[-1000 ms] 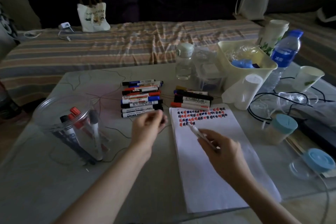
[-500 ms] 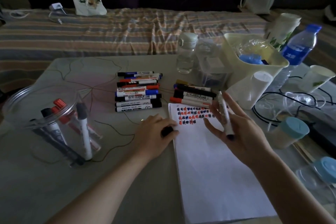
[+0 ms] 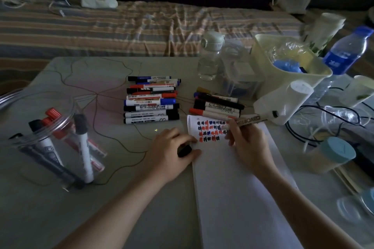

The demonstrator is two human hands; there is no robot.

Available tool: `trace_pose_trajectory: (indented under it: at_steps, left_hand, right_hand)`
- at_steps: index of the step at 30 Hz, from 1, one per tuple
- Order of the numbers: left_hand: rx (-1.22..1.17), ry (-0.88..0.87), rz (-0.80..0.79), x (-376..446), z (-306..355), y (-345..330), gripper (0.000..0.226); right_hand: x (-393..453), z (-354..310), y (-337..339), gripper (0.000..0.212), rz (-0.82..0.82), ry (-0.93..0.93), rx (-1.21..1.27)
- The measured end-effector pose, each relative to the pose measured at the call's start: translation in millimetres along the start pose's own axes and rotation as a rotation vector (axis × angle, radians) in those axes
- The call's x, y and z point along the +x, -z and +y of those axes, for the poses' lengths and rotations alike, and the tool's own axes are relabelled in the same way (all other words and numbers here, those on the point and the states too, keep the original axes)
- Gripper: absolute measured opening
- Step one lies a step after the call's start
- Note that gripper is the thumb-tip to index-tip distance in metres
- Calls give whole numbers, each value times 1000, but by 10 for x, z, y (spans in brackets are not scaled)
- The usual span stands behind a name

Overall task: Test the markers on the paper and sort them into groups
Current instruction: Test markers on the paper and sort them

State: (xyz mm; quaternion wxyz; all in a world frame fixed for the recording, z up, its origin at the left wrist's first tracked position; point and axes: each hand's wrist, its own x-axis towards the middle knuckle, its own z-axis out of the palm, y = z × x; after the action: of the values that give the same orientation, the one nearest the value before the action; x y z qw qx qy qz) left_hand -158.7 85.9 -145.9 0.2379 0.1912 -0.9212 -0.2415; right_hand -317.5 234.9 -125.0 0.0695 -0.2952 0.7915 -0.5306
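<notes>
My right hand (image 3: 248, 141) grips an uncapped whiteboard marker (image 3: 250, 119), its tip down on the white paper (image 3: 238, 188) among rows of red, black and blue test marks (image 3: 210, 130). My left hand (image 3: 171, 150) rests at the paper's left edge and pinches the black cap (image 3: 184, 150). Beyond the hands lies a left group of markers (image 3: 151, 100) and a smaller right group (image 3: 216, 105). A clear jar (image 3: 50, 139) at the left holds several more markers.
A cream bin (image 3: 287, 79), clear bottle (image 3: 210, 54), blue-labelled water bottle (image 3: 346, 50), paper cups (image 3: 358, 91), black cables (image 3: 323, 119) and blue-lidded jars (image 3: 334, 153) crowd the right side. A striped bed (image 3: 121, 28) runs behind the table.
My right hand turned the marker from upright in the air and brought its tip down onto the test marks. The left hand keeps the cap by the paper's edge.
</notes>
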Motion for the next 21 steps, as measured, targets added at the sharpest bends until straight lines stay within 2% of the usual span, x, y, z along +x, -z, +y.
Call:
trace_pose_trajectory:
  at_steps: [4,9,12,21]
  left_hand:
    - [-14,13,11,-6,17,6,37]
    - [-13,29,19,-7,15,0,31]
    - [-10,29,16,-4,19,-2,33]
    - [4,31,16,1,15,-3,35]
  right_hand:
    - [-39,148,-51,29,95,-85,31]
    - [-26,157,-40,20,105,-81,-89]
    - [-34,162,-29,26,78,-90,-130]
    - [-55,110,-35,23,66,-43,-172]
